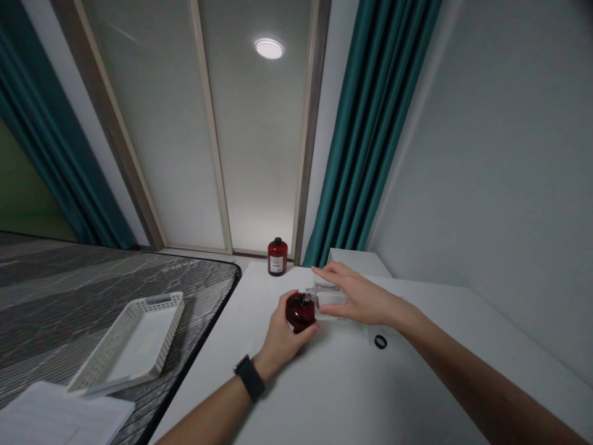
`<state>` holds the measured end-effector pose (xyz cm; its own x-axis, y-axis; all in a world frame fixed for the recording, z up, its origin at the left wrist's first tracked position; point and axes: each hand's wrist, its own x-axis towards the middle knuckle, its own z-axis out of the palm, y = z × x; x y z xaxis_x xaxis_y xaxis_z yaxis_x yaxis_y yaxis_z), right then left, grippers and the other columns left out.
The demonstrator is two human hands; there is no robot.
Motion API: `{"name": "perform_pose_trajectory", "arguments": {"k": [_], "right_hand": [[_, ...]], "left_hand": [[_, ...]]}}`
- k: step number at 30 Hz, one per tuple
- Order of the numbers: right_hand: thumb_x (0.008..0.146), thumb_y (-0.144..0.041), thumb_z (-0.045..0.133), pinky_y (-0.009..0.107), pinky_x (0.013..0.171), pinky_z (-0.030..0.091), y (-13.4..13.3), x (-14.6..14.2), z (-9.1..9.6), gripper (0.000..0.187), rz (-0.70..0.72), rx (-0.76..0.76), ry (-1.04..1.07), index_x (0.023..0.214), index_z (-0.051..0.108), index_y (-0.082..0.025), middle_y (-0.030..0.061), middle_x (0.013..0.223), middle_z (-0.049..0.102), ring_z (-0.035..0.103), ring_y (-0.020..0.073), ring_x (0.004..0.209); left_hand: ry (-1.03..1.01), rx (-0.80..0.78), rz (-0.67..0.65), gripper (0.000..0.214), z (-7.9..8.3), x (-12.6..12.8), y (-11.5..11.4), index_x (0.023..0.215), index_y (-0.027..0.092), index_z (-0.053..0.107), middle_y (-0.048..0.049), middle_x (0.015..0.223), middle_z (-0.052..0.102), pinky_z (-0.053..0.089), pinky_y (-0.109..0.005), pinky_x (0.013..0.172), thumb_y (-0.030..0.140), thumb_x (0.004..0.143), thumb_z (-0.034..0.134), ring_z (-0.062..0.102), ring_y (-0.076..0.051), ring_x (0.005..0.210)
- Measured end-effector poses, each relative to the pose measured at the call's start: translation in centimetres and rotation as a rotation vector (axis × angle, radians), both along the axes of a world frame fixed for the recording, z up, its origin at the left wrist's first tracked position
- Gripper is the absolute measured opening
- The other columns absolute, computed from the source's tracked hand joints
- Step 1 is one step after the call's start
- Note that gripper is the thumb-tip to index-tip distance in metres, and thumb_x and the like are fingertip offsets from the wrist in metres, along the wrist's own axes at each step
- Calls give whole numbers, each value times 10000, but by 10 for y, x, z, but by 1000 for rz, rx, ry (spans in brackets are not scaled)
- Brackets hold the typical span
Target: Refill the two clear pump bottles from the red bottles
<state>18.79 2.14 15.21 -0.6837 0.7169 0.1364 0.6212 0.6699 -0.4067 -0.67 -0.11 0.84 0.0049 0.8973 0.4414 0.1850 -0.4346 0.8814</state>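
Note:
My left hand (282, 337) is wrapped round a small round dark red bottle (300, 312) on the white table (333, 395). A dark watch sits on that wrist. My right hand (359, 296) grips a clear square glass bottle (328, 296) just to the right of the red one, thumb and fingers around its sides. The two bottles touch or nearly touch; I cannot tell which. A small black ring (380, 342) lies on the table under my right wrist.
A dark red jar with a black cap and white label (277, 257) stands at the table's far edge. A white box (356, 262) sits behind my right hand. Left of the table, a white perforated tray (134, 343) and papers (55, 417) lie on a grey mattress (92, 278).

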Motion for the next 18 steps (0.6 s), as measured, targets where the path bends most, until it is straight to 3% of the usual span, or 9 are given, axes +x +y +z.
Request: {"name": "perform_pose_trajectory", "arguments": {"k": [4, 18], "right_hand": [[877, -466, 679, 471, 1078, 420, 0, 0, 0, 757, 8, 18, -4, 1537, 353, -290, 106, 1274, 545, 520, 285, 1208], [870, -430, 692, 454, 1082, 424, -3, -2, 4, 751, -1, 19, -4, 1530, 370, -277, 99, 1265, 552, 524, 275, 1208]], "left_hand": [[-12, 1, 4, 678, 1, 0, 0, 1274, 172, 469, -119, 1198, 655, 509, -461, 987, 251, 676, 778, 647, -289, 1104], [-34, -10, -20, 663, 0, 2, -1, 1272, 172, 461, -121, 1201, 650, 492, -471, 1003, 263, 691, 768, 642, -283, 1102]]}}
